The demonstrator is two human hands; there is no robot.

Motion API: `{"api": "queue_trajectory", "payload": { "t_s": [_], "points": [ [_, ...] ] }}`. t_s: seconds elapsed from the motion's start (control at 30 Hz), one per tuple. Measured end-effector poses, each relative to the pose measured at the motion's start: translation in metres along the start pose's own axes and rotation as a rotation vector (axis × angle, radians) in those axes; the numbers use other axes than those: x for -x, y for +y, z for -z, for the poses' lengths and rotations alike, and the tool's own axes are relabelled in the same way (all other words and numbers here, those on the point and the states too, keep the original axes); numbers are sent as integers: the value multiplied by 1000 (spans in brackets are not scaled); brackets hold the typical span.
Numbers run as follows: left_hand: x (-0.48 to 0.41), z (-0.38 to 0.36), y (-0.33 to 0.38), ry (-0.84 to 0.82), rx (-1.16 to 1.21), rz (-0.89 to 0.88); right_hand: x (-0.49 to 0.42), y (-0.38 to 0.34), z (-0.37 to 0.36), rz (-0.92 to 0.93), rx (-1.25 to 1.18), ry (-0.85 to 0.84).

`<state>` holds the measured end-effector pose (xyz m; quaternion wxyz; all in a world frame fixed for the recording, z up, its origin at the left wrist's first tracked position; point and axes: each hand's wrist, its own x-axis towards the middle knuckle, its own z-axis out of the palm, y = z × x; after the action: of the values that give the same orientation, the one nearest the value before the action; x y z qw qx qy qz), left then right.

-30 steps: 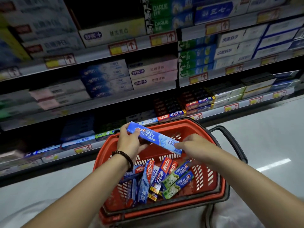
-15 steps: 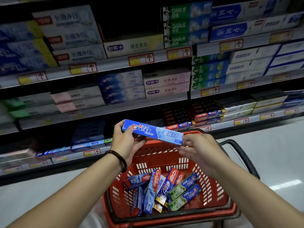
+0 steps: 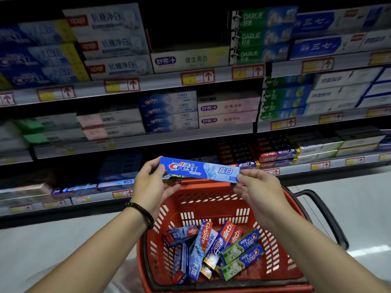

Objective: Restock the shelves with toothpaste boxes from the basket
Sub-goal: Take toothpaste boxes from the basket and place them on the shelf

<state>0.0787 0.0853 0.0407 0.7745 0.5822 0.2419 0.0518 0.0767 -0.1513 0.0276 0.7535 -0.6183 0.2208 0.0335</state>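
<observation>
Blue Crest toothpaste box (image 3: pixel 198 170) pinched at each end by left hand (image 3: pixel 151 185) and right hand (image 3: pixel 257 187), above red basket (image 3: pixel 281 269).

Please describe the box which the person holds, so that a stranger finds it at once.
Find the red basket before the shelves. Above its far rim, the left hand and right hand hold a blue Crest box by its ends. All other boxes lie in the basket or on a shelf.
</observation>
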Motion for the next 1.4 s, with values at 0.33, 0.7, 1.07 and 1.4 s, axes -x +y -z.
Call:
{"api": "queue_trajectory", "payload": {
  "t_s": [0.33, 0.7, 1.07, 1.4],
  "points": [
    [1, 25, 18, 34, -137, -147, -3, -2, -24, 67, -95, 26],
    [-5, 48, 31, 105, -256, -232, -4, 5, -45, 116, -76, -24],
    [-9, 67, 33, 99, -337, -204, -2, 7, -64, 155, -4, -91],
    [-1, 87, 47, 104, -441, -308, 11, -2, -86, 224, 24, -107]
  ]
}}
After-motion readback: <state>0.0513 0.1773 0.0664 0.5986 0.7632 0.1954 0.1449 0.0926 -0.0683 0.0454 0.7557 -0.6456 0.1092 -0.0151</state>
